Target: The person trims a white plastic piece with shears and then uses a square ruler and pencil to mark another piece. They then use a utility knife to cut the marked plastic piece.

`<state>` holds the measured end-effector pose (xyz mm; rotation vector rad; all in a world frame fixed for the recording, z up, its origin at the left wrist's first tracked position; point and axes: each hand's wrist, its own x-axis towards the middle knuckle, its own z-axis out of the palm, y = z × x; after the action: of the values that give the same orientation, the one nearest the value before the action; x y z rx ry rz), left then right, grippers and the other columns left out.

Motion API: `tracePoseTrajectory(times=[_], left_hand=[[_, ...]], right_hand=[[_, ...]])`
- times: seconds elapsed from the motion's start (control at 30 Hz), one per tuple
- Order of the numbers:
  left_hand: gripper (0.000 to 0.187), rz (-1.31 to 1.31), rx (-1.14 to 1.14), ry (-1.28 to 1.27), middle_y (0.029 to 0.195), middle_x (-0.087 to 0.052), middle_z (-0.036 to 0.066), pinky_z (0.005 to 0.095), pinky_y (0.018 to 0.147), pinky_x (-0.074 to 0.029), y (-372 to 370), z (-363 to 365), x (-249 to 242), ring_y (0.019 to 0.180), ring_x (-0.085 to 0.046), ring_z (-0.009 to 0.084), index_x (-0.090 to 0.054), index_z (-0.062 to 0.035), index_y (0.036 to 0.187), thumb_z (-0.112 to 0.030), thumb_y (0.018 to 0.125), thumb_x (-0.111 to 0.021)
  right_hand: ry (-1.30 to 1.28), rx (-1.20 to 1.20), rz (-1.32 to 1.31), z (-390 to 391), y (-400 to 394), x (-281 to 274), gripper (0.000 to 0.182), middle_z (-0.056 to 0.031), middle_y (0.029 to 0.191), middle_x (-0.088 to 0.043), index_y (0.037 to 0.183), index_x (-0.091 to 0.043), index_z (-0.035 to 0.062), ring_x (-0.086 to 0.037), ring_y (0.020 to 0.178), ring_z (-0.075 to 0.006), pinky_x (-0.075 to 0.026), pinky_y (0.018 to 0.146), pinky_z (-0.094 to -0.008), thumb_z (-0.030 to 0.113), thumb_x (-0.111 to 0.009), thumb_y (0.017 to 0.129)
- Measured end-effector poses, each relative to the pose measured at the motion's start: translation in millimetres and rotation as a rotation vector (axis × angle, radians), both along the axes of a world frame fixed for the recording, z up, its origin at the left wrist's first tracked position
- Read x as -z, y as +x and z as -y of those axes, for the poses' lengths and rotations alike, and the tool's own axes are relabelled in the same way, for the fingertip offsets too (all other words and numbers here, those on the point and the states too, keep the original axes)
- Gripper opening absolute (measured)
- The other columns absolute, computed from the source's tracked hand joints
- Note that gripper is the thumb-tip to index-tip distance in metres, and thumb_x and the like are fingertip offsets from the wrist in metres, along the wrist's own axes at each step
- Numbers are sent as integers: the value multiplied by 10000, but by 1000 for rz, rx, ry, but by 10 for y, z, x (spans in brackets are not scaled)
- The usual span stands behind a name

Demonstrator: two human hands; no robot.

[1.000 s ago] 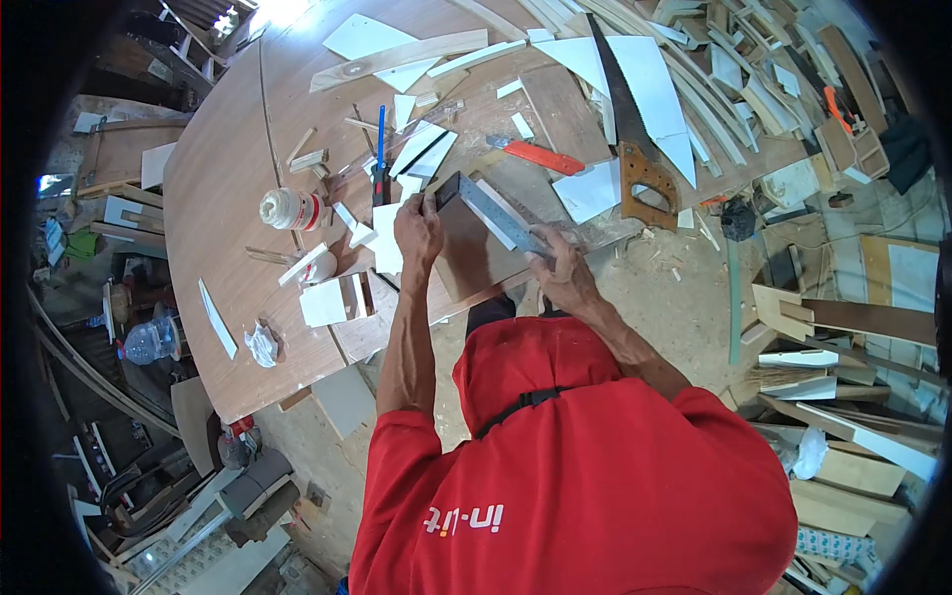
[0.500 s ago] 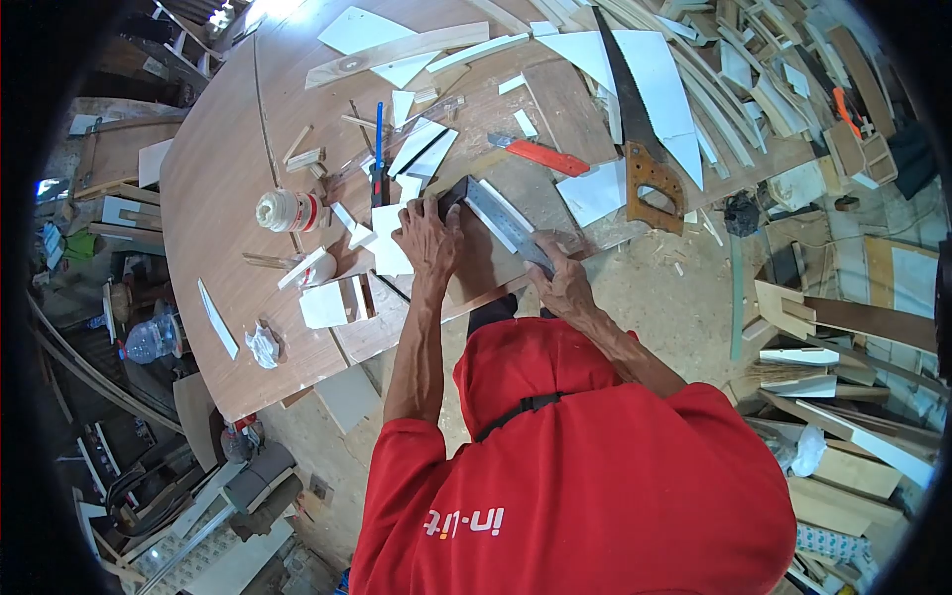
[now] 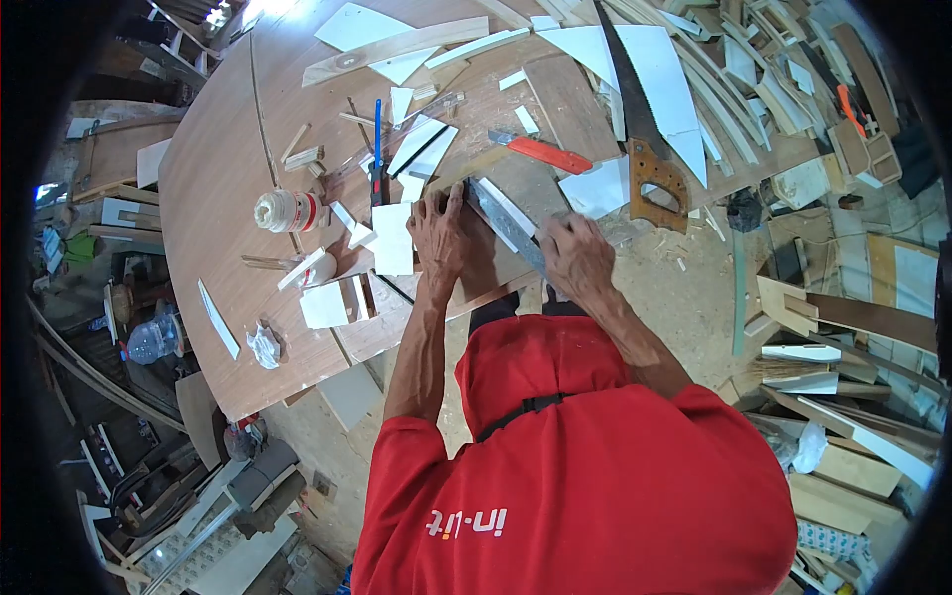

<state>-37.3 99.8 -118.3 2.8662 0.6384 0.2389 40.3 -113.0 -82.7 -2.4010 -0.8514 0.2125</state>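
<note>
My left hand is closed around the dark stock end of a metal square near the table edge. The square's silvery blade slants down to the right over a narrow white strip. Just right of the blade, my right hand has its fingers curled together; what they hold, if anything, is hidden. A red utility knife lies beyond the square, and a handsaw lies to the right. Beside my left hand is a white piece.
On the wooden table stand a white jar and a second small container. A blue-and-black tool lies among white offcuts. Wood strips are heaped at the back right, with more scraps on the floor at right.
My right hand has come off the lower end of the blade and moved up and right, its fingers now curled. The square has turned slightly, and my left hand has shifted a little right.
</note>
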Motion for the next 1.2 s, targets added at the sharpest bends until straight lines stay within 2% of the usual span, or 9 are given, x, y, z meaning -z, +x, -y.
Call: tracePoseTrajectory(times=[0.13, 0.2, 0.47, 0.57, 0.63, 0.67, 0.73, 0.83, 1.2], left_hand=[[571, 30, 25, -33, 1127, -531, 123, 465, 878, -415, 4, 5, -59, 1068, -485, 328, -527, -175, 1334, -93, 771, -574], [556, 53, 26, -81, 1143, -524, 114, 477, 903, -397, -4, -6, -29, 1100, -471, 331, -527, -203, 1321, -91, 777, -558], [534, 41, -23, -113, 1134, -527, 119, 471, 873, -410, -3, -38, -64, 1053, -485, 329, -549, -185, 1297, -67, 777, -551], [522, 50, -35, -91, 1114, -535, 117, 472, 856, -416, -10, -103, -45, 1043, -486, 325, -559, -166, 1283, -54, 773, -542], [515, 69, -27, -100, 1103, -539, 115, 473, 847, -418, 0, -111, -47, 1040, -487, 322, -564, -156, 1275, -50, 771, -538], [509, 70, -25, -108, 1100, -542, 110, 473, 846, -417, 6, -112, -48, 1038, -488, 321, -569, -151, 1269, -50, 771, -536], [503, 68, -21, -118, 1097, -545, 104, 472, 846, -416, 13, -92, -64, 1036, -489, 320, -574, -145, 1263, -50, 770, -534], [493, 70, 21, -113, 1108, -547, 94, 465, 851, -413, 42, -68, -59, 1033, -490, 321, -584, -148, 1252, -53, 772, -529], [498, 67, 37, -122, 1107, -541, 101, 467, 851, -411, 81, 24, -90, 1046, -483, 336, -598, -146, 1249, -86, 757, -547]], right_hand=[[157, -46, 56, -383, 220, 188, 230, -138, 962, -539, 1079, -655, 129, -547, 946, -320, -488, 815, -418, 153, -599, 858], [127, -75, 69, -410, 239, 221, 256, -138, 978, -525, 1102, -657, 141, -536, 961, -319, -484, 827, -415, 147, -598, 853], [59, -106, -4, -388, 246, 246, 346, -149, 1032, -496, 1162, -667, 206, -514, 987, -324, -473, 856, -422, 110, -567, 845], [91, -136, -7, -370, 245, 272, 357, -151, 1045, -493, 1185, -634, 144, -501, 1003, -325, -456, 872, -424, 173, -597, 831], [124, -75, 64, -393, 154, 159, 494, -149, 1067, -486, 1226, -553, 75, -489, 1016, -326, -427, 887, -446, 269, -654, 782], [124, -75, 64, -419, 89, 138, 494, -149, 1067, -486, 1226, -553, 75, -489, 1016, -326, -427, 887, -446, 269, -654, 782], [53, -32, 12, -471, -37, 107, 661, -166, 1149, -455, 1296, -450, 65, -456, 1079, -373, -380, 934, -500, 339, -703, 751], [-17, 35, 94, -516, -115, 206, 643, -130, 1113, -459, 1239, -474, 63, -470, 1043, -316, -386, 868, -472, 323, -719, 705], [102, -27, 72, -366, -60, 317, 604, -123, 1112, -459, 1217, -505, 83, -468, 1040, -321, -385, 858, -473, 268, -732, 689]])
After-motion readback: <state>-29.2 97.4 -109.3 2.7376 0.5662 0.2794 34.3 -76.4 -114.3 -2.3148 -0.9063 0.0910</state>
